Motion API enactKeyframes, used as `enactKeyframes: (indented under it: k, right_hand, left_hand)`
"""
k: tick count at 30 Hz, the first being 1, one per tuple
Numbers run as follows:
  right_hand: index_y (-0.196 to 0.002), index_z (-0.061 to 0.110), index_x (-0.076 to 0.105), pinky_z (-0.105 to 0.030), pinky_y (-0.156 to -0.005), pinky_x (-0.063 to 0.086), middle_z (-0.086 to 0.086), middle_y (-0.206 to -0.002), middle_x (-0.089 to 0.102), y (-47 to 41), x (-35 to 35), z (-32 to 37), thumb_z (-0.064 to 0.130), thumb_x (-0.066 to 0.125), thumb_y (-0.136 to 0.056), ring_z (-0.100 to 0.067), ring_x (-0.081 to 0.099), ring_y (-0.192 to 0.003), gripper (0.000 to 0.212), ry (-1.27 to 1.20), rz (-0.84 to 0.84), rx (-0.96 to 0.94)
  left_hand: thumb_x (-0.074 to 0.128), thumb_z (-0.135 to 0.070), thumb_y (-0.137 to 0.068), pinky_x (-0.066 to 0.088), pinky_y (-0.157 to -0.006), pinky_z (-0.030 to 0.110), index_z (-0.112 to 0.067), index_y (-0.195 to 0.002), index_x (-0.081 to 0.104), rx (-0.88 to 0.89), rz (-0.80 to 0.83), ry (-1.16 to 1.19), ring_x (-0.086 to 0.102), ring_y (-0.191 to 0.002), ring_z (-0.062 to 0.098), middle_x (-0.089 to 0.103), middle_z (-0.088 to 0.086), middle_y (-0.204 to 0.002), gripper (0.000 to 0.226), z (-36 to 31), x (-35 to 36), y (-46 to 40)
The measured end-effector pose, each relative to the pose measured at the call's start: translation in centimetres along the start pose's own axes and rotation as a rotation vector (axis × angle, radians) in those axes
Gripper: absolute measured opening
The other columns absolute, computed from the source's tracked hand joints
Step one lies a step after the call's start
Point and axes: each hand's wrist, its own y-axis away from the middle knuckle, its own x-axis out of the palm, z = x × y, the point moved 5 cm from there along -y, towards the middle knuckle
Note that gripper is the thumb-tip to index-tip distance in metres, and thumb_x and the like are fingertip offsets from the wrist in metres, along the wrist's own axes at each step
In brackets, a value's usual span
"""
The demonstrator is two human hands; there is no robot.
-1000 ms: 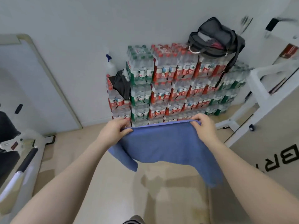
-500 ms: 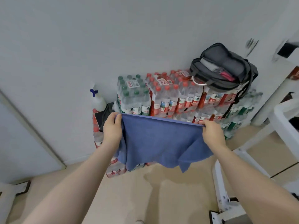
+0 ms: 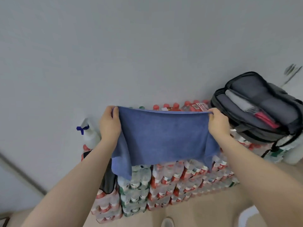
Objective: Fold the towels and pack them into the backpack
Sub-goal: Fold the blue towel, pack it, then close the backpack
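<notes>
A blue towel [image 3: 164, 136] hangs stretched between my hands in front of the bottle stack. My left hand [image 3: 109, 123] pinches its top left corner and my right hand [image 3: 218, 123] pinches its top right corner. The towel is doubled over, with loose ends drooping at both lower sides. The dark grey backpack [image 3: 262, 112] lies open on top of the bottle stack at the right, a little beyond my right hand. Inside it a grey folded cloth [image 3: 239, 102] and a red cloth [image 3: 265, 118] show.
Shrink-wrapped packs of water bottles [image 3: 164, 184] are stacked against the white wall [image 3: 147, 46]. A white spray bottle with a blue trigger [image 3: 88, 135] stands at the stack's left end, above a black cloth [image 3: 108, 177] hanging there. Beige floor [image 3: 205, 212] lies below.
My hands have lifted the towel higher and pulled its top edge taut. The view has tilted up and moved closer to the bottle stack and backpack.
</notes>
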Motion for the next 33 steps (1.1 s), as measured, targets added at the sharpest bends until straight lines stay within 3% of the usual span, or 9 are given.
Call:
enactKeyframes:
  k: [3,9,12,14,18,21,25,30,33]
  right_hand:
    - [-0.115,0.015,0.058,-0.039,-0.076,0.043,-0.020,-0.113,0.062,-6.7,1.9,1.5,0.020,0.037,-0.096,-0.038,0.055,-0.103,0.028,0.120,0.033,-0.132]
    - [-0.104,0.008,0.063,-0.040,-0.072,0.044,-0.021,-0.105,0.066,-16.2,8.1,3.2,0.027,0.041,-0.096,-0.039,0.058,-0.098,0.030,0.420,0.179,-0.436]
    - [-0.106,0.009,0.062,-0.038,-0.081,0.037,-0.016,-0.109,0.065,-18.8,11.7,3.1,0.026,0.040,-0.097,-0.035,0.055,-0.103,0.029,0.537,0.237,-0.560]
    - [-0.117,0.013,0.056,-0.036,-0.088,0.032,-0.011,-0.122,0.060,-19.6,13.9,2.3,0.029,0.039,-0.097,-0.032,0.049,-0.114,0.030,0.620,0.337,-0.576]
    - [-0.127,0.010,0.048,-0.039,-0.095,0.036,-0.014,-0.132,0.051,-19.4,15.3,0.3,0.021,0.044,-0.095,-0.032,0.045,-0.121,0.034,0.533,0.531,-0.504]
    - [-0.123,0.007,0.049,-0.038,-0.093,0.039,-0.017,-0.128,0.052,-19.2,14.3,-1.1,0.016,0.045,-0.093,-0.033,0.047,-0.118,0.032,0.439,0.603,-0.455]
    - [-0.129,0.007,0.046,-0.038,-0.095,0.040,-0.018,-0.129,0.052,-18.9,12.9,-3.6,0.019,0.045,-0.094,-0.033,0.049,-0.117,0.037,0.478,0.671,-0.370]
    - [-0.136,-0.001,0.037,-0.040,-0.105,0.035,-0.022,-0.138,0.040,-17.9,12.6,-5.1,0.019,0.054,-0.091,-0.035,0.038,-0.128,0.052,0.429,0.623,-0.259]
    - [-0.129,-0.005,0.041,-0.036,-0.093,0.040,-0.024,-0.129,0.047,-18.3,12.3,-4.7,0.013,0.059,-0.087,-0.036,0.043,-0.120,0.049,0.391,0.599,-0.220]
  left_hand:
    - [0.038,-0.024,-0.097,0.036,-0.060,0.024,-0.010,-0.094,0.057,0.047,-0.071,-0.165,0.048,-0.075,0.017,0.054,-0.004,-0.073,0.023,0.0,1.4,-4.7]
    - [0.037,-0.025,-0.098,0.030,-0.080,0.038,-0.009,-0.103,0.062,0.062,-0.198,-0.709,0.052,-0.091,0.034,0.059,0.016,-0.098,0.030,3.2,5.0,-12.3]
    - [0.053,-0.007,-0.088,0.032,-0.078,0.041,-0.003,-0.100,0.059,0.076,-0.217,-0.937,0.051,-0.088,0.036,0.057,0.020,-0.091,0.014,5.7,7.5,-13.9]
    - [0.059,0.008,-0.073,0.038,-0.076,0.046,0.002,-0.100,0.058,0.062,-0.229,-1.006,0.053,-0.085,0.039,0.056,0.025,-0.091,0.028,7.4,8.8,-13.8]
    - [0.054,0.002,-0.078,0.036,-0.081,0.045,-0.002,-0.101,0.063,0.167,-0.024,-0.858,0.050,-0.097,0.041,0.056,0.021,-0.103,0.026,6.7,13.5,-10.3]
    - [0.047,-0.012,-0.078,0.036,-0.068,0.035,-0.010,-0.090,0.065,0.369,0.184,-0.693,0.055,-0.085,0.036,0.060,0.011,-0.090,0.022,4.3,17.4,-6.2]
    - [0.040,-0.018,-0.080,0.048,-0.060,0.034,-0.011,-0.087,0.065,0.630,0.505,-0.518,0.057,-0.068,0.028,0.060,0.006,-0.082,0.026,1.6,21.8,-1.4]
    - [0.034,-0.026,-0.087,0.046,-0.057,0.030,-0.010,-0.092,0.066,0.666,0.764,-0.434,0.061,-0.072,0.027,0.064,0.007,-0.089,0.036,0.5,25.5,3.3]
    - [0.027,-0.034,-0.085,0.048,-0.059,0.039,-0.010,-0.091,0.066,0.612,0.815,-0.467,0.060,-0.074,0.029,0.065,0.008,-0.086,0.046,-0.1,27.6,4.9]
